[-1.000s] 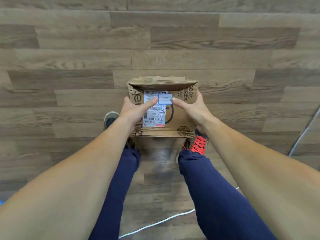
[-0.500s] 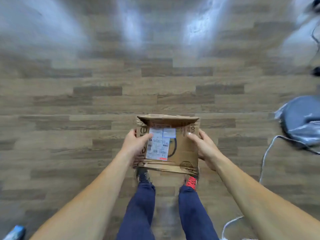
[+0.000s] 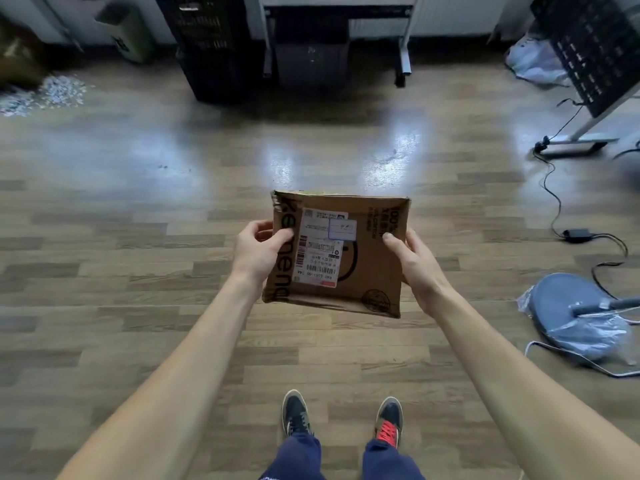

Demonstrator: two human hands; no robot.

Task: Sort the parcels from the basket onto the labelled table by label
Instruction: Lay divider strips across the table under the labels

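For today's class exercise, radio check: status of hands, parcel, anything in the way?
Left hand and right hand grip parcel by its side edges, label up. Parcel off the floor. Corded adapter and wrapped disc on floor at right.

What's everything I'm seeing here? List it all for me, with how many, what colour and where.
parcel: one, brown cardboard, centre, held above the floor
shipping label: one, white, on the parcel's face
crate: one, black, top, left of centre
metal frame: one, grey, top centre
power adapter: one, black, cabled, right floor
round base: one, grey-blue, plastic-wrapped, right floor
shoes: two, dark, one with red laces, bottom
left hand: one, grips the parcel's left edge
right hand: one, grips its right edge
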